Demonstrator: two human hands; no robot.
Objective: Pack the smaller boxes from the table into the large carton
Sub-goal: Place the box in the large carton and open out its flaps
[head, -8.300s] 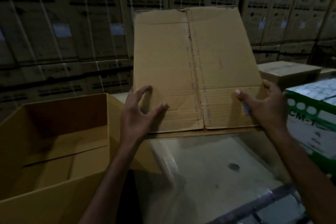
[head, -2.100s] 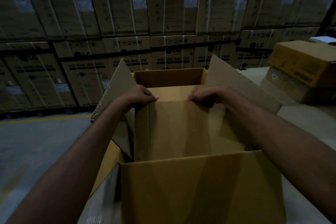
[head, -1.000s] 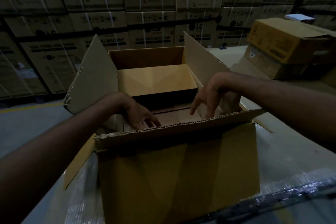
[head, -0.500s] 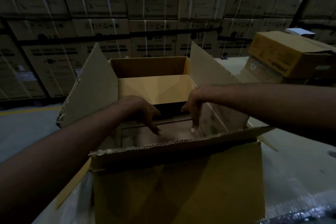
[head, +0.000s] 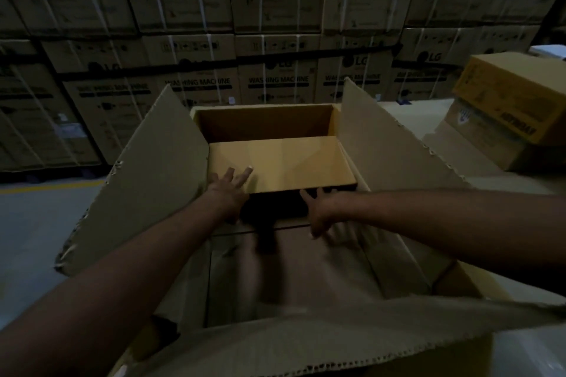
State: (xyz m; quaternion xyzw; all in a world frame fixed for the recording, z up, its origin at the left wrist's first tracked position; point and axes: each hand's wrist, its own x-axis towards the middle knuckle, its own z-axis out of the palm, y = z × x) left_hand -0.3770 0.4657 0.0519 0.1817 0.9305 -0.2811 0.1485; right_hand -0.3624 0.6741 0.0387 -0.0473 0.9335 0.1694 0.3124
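1. Brown corrugated cardboard makes up the one large open carton [head: 147,180], which fills the middle of the view. Three of its flaps show: one raised on the left, one raised on the right [head: 392,162], and one lying towards the camera [head: 337,337].
2. One left hand [head: 228,190] reaches into the carton, wide open. Its straight, spread fingers rest on the near left corner of the pale piece inside.
3. One pale tan cardboard piece [head: 281,162] lies flat across the far half of the carton's inside, with dark shadow under its near edge. Whether it is a closed smaller box or a loose panel cannot be told.
4. One right hand [head: 320,208] is inside the carton just below that near edge. Its fingers are spread and blurred, and it holds nothing.
5. Two boxes are stacked to the right of the carton: one yellow printed cardboard box [head: 514,98] on top of one plain brown box [head: 477,144].
6. The carton and the stack sit on a pale table surface [head: 508,184].
7. At the left, a grey floor [head: 39,223] carries one yellow line [head: 52,187]. Behind it all stands a wall of strapped brown cartons [head: 275,40] printed "WASHING MACHINE", in a dim room.
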